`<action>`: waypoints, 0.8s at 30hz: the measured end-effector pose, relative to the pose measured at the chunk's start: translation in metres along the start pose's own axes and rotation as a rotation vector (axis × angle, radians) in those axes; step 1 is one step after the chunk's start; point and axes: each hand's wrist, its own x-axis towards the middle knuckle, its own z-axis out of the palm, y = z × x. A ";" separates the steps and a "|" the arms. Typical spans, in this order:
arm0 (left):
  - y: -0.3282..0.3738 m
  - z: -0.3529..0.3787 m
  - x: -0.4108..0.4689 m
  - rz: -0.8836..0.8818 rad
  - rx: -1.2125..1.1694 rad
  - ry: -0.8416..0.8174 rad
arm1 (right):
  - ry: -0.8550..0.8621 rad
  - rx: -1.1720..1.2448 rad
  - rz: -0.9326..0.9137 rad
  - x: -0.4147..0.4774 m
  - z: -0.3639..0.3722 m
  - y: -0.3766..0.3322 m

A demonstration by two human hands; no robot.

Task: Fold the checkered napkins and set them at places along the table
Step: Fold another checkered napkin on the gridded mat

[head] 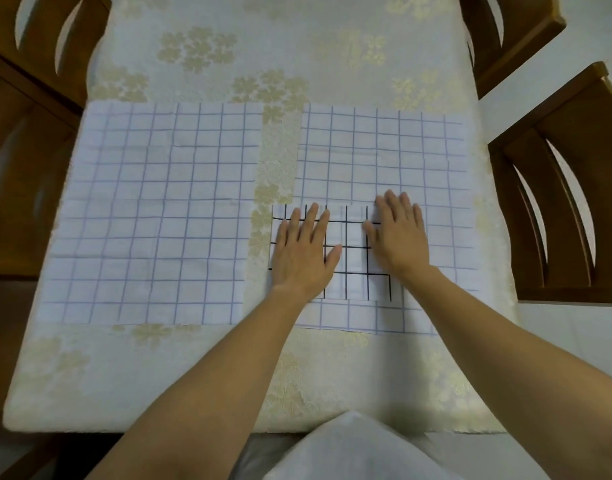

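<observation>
The black-lined napkin (353,261) is already folded into a small rectangle and lies on the near left part of the right purple-lined napkin (377,150). Its left edge hangs over onto the strip of flowered tablecloth (276,150) that shows between the two big cloths. It looks like the fold is finished and only being flattened, so I judge this napkin nearly ready to be carried to a place.

The rest is still to do. The right purple-lined napkin and the left purple-lined napkin (159,209) both lie spread open and flat, side by side and apart. No folded napkin can be seen set at any place along the bench (193,375) (the far end runs out of view, so this holds only for what shows). By my reckoning the task is in its early part: one napkin folded, two to fold, all to be placed.

Both forearms reach forward from the near edge. The left hand (302,252) lies palm down on the left half of the black-lined napkin, fingers straight and slightly spread, gripping nothing. The right hand (399,233) lies the same way over the napkin's right edge, fingers straight and pointing away, pressing rather than grasping. Wooden chairs (567,202) stand along both long sides.
</observation>
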 end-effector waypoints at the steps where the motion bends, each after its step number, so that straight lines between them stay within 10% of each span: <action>1: -0.002 -0.003 0.002 0.012 -0.018 0.007 | 0.063 0.022 -0.009 0.007 -0.005 0.002; 9: -0.021 0.006 0.011 0.080 0.020 0.046 | -0.100 0.024 0.111 0.041 -0.042 -0.003; 19: -0.019 0.004 0.013 0.050 0.069 0.059 | -0.203 0.666 0.414 0.004 -0.058 0.004; 24: -0.018 0.005 0.013 0.046 0.062 0.065 | -0.055 0.598 0.404 -0.026 -0.051 -0.013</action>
